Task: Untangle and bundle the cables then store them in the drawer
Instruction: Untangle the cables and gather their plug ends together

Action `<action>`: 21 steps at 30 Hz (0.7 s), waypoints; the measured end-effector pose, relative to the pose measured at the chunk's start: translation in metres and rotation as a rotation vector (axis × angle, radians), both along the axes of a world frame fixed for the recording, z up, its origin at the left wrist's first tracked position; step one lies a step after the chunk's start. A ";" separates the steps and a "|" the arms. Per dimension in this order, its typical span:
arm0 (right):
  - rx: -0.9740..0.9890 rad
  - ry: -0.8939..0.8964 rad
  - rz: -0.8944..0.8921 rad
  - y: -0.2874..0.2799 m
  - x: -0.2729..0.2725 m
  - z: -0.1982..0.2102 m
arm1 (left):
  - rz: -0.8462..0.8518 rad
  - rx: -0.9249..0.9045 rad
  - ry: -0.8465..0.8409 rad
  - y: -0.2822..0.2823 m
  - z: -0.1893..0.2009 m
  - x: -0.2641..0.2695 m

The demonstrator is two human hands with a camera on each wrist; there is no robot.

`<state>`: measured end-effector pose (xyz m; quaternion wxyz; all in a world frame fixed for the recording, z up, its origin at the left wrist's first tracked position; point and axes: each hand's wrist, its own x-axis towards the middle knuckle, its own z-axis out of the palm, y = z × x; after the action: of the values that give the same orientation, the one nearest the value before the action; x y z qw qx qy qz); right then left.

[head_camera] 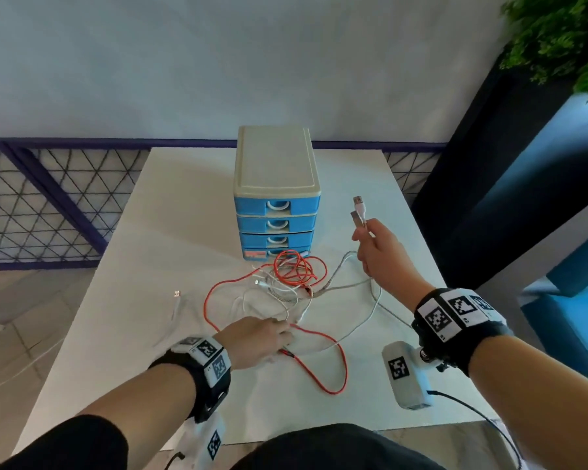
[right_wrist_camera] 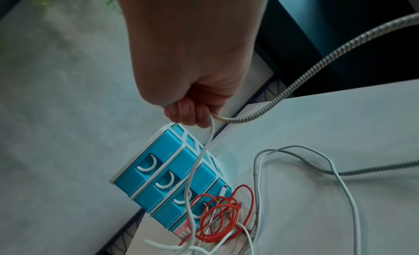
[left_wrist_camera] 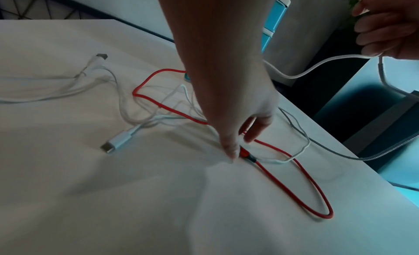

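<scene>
Cables [head_camera: 286,283] lie tangled before shut drawers [head_camera: 276,228]; right hand [head_camera: 377,247] grips two, left hand [head_camera: 258,337] fingers pinch red plug [left_wrist_camera: 244,154]

The table [head_camera: 170,212] is plain white, and on it the drawer unit [head_camera: 276,198] has a cream top and 4 bright blue drawer fronts with white handles. The tangle holds a red cable [head_camera: 340,378], a smooth white cable [right_wrist_camera: 204,151] and a silver-grey cable with a spiral pattern [right_wrist_camera: 317,67]. Both wristbands [head_camera: 455,317] are black with black-and-white square markers.
</scene>
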<state>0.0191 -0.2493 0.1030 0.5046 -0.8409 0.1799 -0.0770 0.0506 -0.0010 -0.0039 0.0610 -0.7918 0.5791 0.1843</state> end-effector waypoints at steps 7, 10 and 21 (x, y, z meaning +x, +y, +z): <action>-0.178 0.059 0.191 0.002 0.013 0.008 | 0.129 0.011 0.121 -0.023 0.009 -0.004; -0.181 0.058 0.233 0.004 0.019 0.006 | 0.266 -0.029 0.264 -0.030 0.025 -0.004; 0.353 0.142 0.456 0.045 0.025 0.025 | 0.609 -0.821 0.389 -0.035 0.153 0.037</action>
<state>0.0444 -0.2039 0.1277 0.6335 -0.7621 0.0316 0.1299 0.0874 -0.0355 0.1488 -0.4173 -0.8337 0.3488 0.0956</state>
